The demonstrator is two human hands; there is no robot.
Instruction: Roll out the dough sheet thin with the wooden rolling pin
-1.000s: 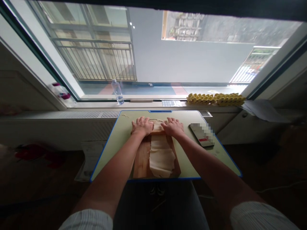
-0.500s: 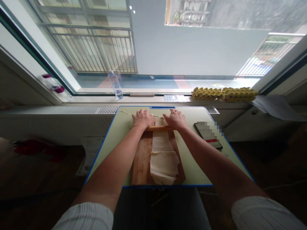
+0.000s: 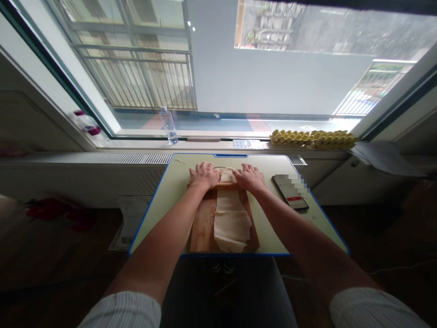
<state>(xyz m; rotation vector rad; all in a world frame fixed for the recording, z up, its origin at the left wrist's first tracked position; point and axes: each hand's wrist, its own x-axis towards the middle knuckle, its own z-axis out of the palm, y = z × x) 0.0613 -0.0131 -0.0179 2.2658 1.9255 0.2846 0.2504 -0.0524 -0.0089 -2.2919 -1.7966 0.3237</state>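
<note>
A long strip of rolled dough lies lengthwise on a wooden board, its near part folded or overlapping. Across the far part of the strip lies a wooden rolling pin. My left hand presses on the pin's left end, palm down, fingers stretched forward and apart. On the right end rests my right hand, likewise flat with its fingers extended. Some dough shows between the hands, beyond the pin. Both palms hide the pin's ends.
Under the board is a pale green, blue-edged table. A phone lies on its right side, thin dough scraps at its far left. On the windowsill stand a water bottle, another bottle and yellow egg trays.
Both hands and the rolling pin have come slightly back toward me along the dough. The camera view has tilted a little. The dough strip stays on the board.
</note>
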